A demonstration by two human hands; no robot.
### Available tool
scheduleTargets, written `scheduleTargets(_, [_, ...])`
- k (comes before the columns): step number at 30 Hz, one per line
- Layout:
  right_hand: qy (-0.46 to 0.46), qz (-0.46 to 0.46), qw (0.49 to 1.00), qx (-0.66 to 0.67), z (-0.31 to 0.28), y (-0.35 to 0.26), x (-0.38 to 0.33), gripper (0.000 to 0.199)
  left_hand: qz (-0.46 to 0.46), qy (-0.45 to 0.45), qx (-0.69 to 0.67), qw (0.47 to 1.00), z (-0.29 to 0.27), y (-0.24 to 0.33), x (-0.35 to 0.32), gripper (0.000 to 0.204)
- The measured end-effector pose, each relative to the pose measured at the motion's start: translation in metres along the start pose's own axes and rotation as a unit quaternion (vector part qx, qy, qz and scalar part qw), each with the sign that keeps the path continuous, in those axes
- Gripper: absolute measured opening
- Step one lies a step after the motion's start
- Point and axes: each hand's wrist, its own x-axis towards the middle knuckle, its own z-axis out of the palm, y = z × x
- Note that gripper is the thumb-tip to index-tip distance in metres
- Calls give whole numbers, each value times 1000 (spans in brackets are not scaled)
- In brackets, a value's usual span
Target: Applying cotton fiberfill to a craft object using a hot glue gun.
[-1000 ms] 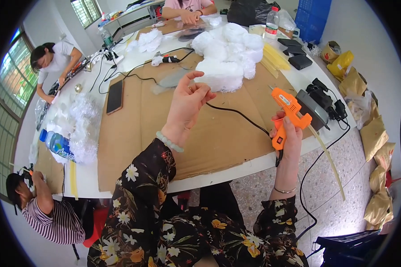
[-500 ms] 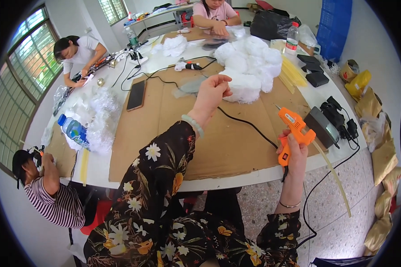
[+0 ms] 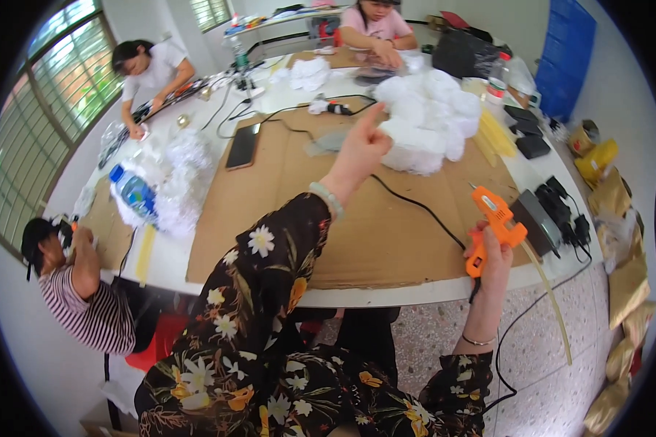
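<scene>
My right hand [image 3: 493,250] is closed round the handle of an orange hot glue gun [image 3: 495,209]. Its nozzle points up and away, and a long yellowish glue stick [image 3: 552,309] sticks out of its back and bends down past the table edge. Above the cardboard, my left hand [image 3: 357,149] has its index finger stretched out and the other fingers curled in. Nothing shows in that hand. Just beyond it lies a heap of white fluffy balls [image 3: 430,120], next to the fingertips in view; whether they touch cannot be made out.
A cardboard sheet [image 3: 299,240] covers my side of the white table. On it lie a phone [image 3: 243,147] and a black cable [image 3: 423,207]. Glue sticks [image 3: 495,137] and black adapters [image 3: 561,211] are at right. A water bottle [image 3: 133,193] rests at left. Three people work around the table.
My left hand has gone from bent fingers held close together to an outstretched index finger. The view has shifted slightly; the glue gun stays in my right hand.
</scene>
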Motion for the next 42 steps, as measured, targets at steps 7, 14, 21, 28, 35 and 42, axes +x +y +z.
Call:
scheduleTargets(7, [19,-8,1000,-23,-7,-1,-1,30,43,-79,120,989,-4,13,17,13])
scheduleTargets(14, [20,-6,999,-44,-15,5,1,38,29,-13,161,986,2,23,23,25])
scheduleTargets(21, [13,-7,998,-63,-39,12,8,39,133,-84,180,971,25,32,18,24])
scheduleTargets(28, [11,-19,998,-63,-26,7,9,42,246,-72,60,965,33,31,27,10])
scheduleTargets(35, [17,-10,998,-61,-17,5,8,40,281,-132,151,939,25,55,10,10])
scheduleTargets(42, [6,5,998,-63,-18,7,13,46,239,-66,243,938,15,84,0,22])
